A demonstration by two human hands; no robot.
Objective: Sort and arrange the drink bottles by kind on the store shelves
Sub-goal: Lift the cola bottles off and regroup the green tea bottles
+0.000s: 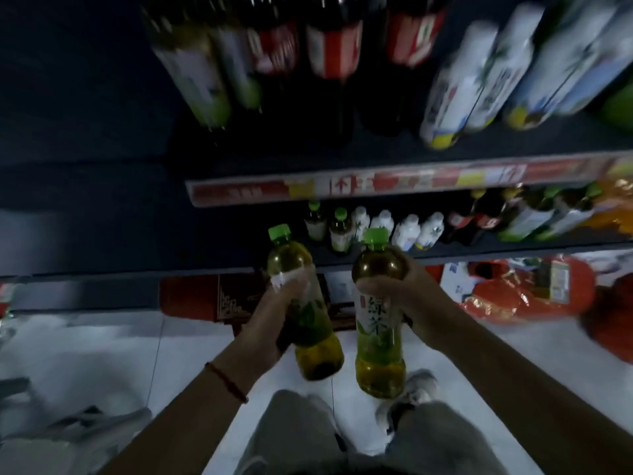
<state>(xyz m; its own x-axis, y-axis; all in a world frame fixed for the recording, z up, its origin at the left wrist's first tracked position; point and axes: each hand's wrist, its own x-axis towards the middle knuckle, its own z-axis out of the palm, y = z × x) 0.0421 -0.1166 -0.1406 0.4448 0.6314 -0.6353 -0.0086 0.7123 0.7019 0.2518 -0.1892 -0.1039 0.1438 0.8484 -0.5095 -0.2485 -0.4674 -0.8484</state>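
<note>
Hands each wrap one full green-tea bottle, left hand (274, 315) mid-label on left bottle (305, 310), right hand (394, 286) at shoulder of right bottle (378, 313); rigid, weighty, slick plastic, grip mid-body.

I see 2 tea bottles side by side before the shelves, one in my left hand (274, 317), one in my right hand (394, 289). Behind them the lower shelf (513, 252) carries a bottle row (394, 228); the upper shelf (342, 186) above carries more.

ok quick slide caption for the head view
Each hand, left and right, holds a green tea bottle before the drink shelf.
</note>
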